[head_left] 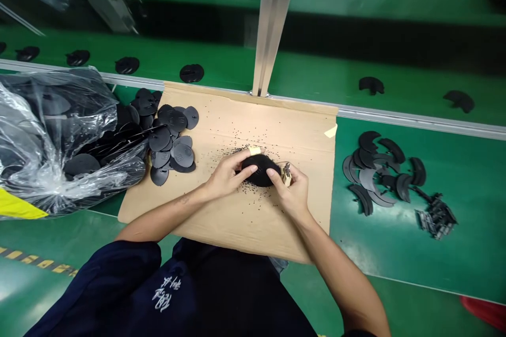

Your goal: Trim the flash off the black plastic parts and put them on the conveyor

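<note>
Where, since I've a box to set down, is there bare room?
The cardboard sheet is bare behind the hands, right of the black discs, apart from specks. Green bench lies free below the curved pieces. Crowded around the plastic bag.

Head view, close, facing forward-down onto cardboard (pixel 245 126).

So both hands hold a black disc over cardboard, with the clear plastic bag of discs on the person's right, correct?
Not quite: the clear plastic bag lies on the person's left, not their right, as the head view shows.
</note>
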A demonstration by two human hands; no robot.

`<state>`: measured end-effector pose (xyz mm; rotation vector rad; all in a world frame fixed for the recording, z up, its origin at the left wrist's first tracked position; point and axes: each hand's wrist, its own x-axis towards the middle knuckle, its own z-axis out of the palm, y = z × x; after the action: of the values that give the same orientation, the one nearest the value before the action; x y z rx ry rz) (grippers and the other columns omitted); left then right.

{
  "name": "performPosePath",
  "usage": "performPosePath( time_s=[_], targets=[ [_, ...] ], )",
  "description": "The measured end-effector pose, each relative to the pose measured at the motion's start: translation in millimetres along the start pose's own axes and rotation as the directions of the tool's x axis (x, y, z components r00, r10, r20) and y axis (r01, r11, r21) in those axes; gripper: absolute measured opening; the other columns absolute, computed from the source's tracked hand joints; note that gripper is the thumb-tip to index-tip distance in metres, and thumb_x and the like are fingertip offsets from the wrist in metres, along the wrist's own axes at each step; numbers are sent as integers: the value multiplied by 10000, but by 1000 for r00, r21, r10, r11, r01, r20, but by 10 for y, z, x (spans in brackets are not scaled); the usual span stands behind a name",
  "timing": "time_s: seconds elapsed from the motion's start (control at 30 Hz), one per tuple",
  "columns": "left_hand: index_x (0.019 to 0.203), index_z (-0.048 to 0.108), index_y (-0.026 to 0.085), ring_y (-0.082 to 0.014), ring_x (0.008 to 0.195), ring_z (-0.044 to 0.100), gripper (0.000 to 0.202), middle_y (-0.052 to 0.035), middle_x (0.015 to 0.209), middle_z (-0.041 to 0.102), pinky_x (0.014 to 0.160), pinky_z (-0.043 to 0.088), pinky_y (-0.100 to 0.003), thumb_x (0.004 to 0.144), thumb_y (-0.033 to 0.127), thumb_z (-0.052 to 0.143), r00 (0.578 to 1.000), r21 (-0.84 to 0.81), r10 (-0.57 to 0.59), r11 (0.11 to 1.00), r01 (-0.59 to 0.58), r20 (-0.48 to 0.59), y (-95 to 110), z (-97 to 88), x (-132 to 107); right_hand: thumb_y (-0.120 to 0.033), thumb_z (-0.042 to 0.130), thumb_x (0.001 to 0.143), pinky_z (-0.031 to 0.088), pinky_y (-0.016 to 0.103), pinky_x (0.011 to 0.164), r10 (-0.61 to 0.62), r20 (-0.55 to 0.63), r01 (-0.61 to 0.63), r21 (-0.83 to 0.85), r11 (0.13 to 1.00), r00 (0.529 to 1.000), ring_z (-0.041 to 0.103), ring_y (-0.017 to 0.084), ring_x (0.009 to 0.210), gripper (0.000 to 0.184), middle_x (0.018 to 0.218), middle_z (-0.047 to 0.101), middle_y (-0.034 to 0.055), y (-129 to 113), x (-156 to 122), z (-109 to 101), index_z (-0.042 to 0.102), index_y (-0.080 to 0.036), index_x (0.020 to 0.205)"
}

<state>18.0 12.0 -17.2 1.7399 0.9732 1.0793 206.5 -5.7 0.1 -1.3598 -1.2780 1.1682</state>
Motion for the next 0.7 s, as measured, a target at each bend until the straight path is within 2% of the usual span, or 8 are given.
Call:
performPosePath(
  time_s=[0.1, 0.2, 0.27, 0.33, 0.43, 0.6, 0.7],
  targets=[
    [1374, 642, 229, -195, 1148, 708, 356, -99, 1270, 738, 960, 615, -362, 1025, 272, 590, 994, 96, 104, 990, -105, 18, 13, -41, 7, -510, 732, 865, 444, 285, 593, -101, 10, 102, -90, 991, 995, 498, 138, 625, 310, 696, 610, -9, 12, 9, -24, 671, -213, 799],
    [1366, 648, 227, -186, 1074, 711, 349, -97, 1212, 747, 920, 619, -366, 1024, 243, 581, 977, 198, 208, 957, -212, 41, 44, -73, 10, -446, 735, 879, 494, 318, 645, -210, 40, 214, -151, 965, 977, 563, 154, 668, 222, 792, 690, 16, 30, 26, -45, 709, -226, 863],
    [1394, 620, 206, -175, 1023, 718, 380, -96, 1158, 759, 894, 622, -346, 1018, 256, 598, 983, 178, 180, 967, -182, 26, 62, -80, 7, -408, 729, 889, 509, 327, 647, -255, 53, 260, -162, 952, 965, 591, 158, 675, 179, 803, 708, 20, 49, 34, -53, 716, -231, 866],
    [1382, 623, 186, -161, 949, 727, 390, -84, 1080, 778, 857, 624, -318, 1005, 290, 632, 994, 118, 106, 987, -105, -3, 75, -82, 2, -387, 734, 889, 517, 335, 637, -296, 48, 300, -164, 940, 954, 614, 163, 679, 155, 804, 718, 24, 71, 37, -55, 722, -235, 862],
    [1255, 703, 182, -146, 857, 723, 314, -76, 1026, 791, 758, 612, -276, 985, 338, 670, 998, 67, 51, 997, -48, -33, 91, -78, -4, -372, 752, 879, 532, 346, 633, -370, 28, 369, -155, 916, 929, 643, 173, 693, 135, 815, 735, 30, 95, 30, -53, 731, -241, 857],
    [1157, 745, 181, -142, 822, 722, 243, -76, 1005, 798, 711, 597, -271, 967, 326, 701, 988, 87, 121, 990, -113, -100, 118, -61, -9, -369, 771, 867, 557, 358, 642, -409, 10, 404, -167, 899, 913, 671, 179, 703, 138, 820, 752, 38, 102, 13, -50, 735, -237, 848],
    [1150, 743, 174, -148, 845, 726, 238, -79, 991, 797, 741, 607, -287, 962, 317, 710, 976, 111, 181, 980, -168, -121, 135, -55, -11, -376, 784, 856, 566, 367, 642, -407, 17, 404, -168, 899, 913, 678, 186, 705, 146, 822, 758, 44, 103, 12, -53, 737, -238, 847]
  ],
)
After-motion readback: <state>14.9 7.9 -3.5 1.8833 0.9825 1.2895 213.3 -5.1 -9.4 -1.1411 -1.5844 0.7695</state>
